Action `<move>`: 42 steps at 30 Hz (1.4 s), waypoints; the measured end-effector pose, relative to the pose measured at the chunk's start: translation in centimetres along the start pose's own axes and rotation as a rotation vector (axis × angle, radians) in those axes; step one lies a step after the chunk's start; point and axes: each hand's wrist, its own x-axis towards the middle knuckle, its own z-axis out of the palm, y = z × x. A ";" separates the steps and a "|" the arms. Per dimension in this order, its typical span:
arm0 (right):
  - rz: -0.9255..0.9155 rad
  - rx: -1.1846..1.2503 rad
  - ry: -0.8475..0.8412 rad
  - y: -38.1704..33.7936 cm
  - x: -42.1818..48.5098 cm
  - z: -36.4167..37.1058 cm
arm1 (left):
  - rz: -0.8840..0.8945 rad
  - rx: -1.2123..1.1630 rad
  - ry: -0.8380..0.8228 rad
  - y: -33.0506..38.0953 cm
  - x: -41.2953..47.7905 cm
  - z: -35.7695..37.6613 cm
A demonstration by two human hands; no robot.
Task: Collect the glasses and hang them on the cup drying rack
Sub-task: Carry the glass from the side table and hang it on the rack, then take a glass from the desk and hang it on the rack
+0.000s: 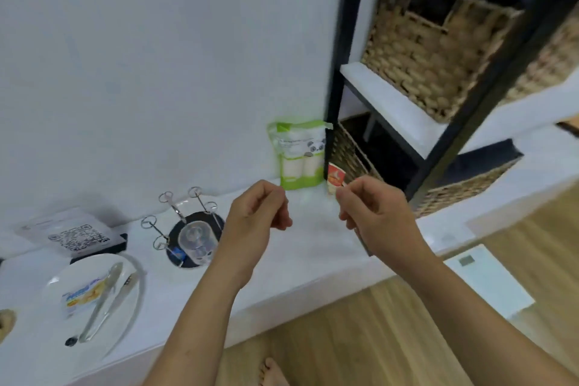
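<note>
The cup drying rack [195, 230] stands on the white counter, a round black base with thin metal prongs that end in loops. One clear glass [197, 243] hangs upside down on it. My left hand [257, 219] hovers just right of the rack with its fingers curled and nothing visible in them. My right hand [376, 216] is raised further right with its fingertips pinched together. A thin dark edge [363, 243] shows under its palm, too blurred to identify. I see no other glass.
A white plate [125, 316] with tongs and a snack packet lies at the left. A QR-code sheet [75, 235] lies behind it. A green pouch [300, 153] and red packet [336, 175] lean by the wall. A black shelf [438, 160] with wicker baskets stands at the right.
</note>
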 end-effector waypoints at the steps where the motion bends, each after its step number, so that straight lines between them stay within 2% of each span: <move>1: 0.005 0.008 0.040 0.3 -1.7 -2.0 | 0.012 0.012 -0.047 0.2 -0.7 2.1; 7: 0.072 0.045 0.295 2.2 -13.3 -15.3 | 0.046 0.013 -0.330 2.0 -7.4 17.0; 12: 0.147 0.144 0.514 4.5 -23.5 -24.4 | -0.019 -0.036 -0.571 2.4 -14.6 28.6; 16: 0.182 0.181 0.740 6.2 -31.5 -30.5 | -0.071 -0.017 -0.830 2.5 -20.4 36.9; 26: 0.306 0.169 1.329 9.5 -47.1 -43.3 | -0.025 -0.056 -1.368 2.8 -28.3 59.1; 31: 0.335 0.119 1.551 11.0 -50.6 -51.6 | -0.027 -0.132 -1.559 2.4 -30.2 70.5; 36: 0.350 0.149 1.728 12.1 -52.7 -59.8 | -0.168 -0.207 -1.685 2.9 -30.6 81.0; 42: 0.387 0.057 1.852 14.1 -56.8 -68.2 | -0.108 -0.200 -1.821 3.1 -34.7 93.2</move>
